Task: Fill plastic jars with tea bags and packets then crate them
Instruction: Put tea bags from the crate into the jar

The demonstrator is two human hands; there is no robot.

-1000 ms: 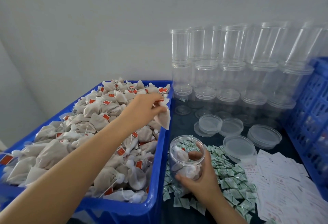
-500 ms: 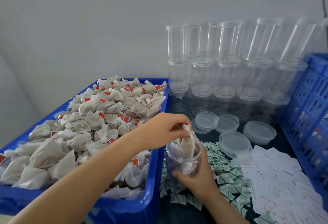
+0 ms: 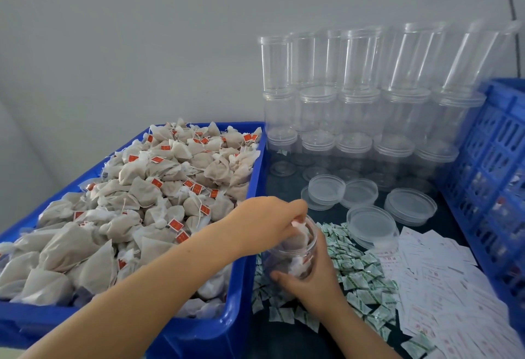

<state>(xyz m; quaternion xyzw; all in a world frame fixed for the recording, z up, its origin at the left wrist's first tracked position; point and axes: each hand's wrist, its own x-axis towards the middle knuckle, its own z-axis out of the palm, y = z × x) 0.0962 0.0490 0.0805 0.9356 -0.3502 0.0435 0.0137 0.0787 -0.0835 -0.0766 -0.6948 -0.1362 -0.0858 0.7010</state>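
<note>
Paper slips' (image 3: 443,282) print is too blurred to read.

- The left hand (image 3: 268,223) pinches a beige mesh tea bag (image 3: 299,238) at the mouth of a clear plastic jar (image 3: 289,259).
- The right hand (image 3: 308,279) grips that jar from its right side.
- A blue plastic bin (image 3: 241,287) heaped with tea bags sits at the dark worktop's left edge.
- Stacked empty clear jars (image 3: 355,108) line the far edge.
</note>
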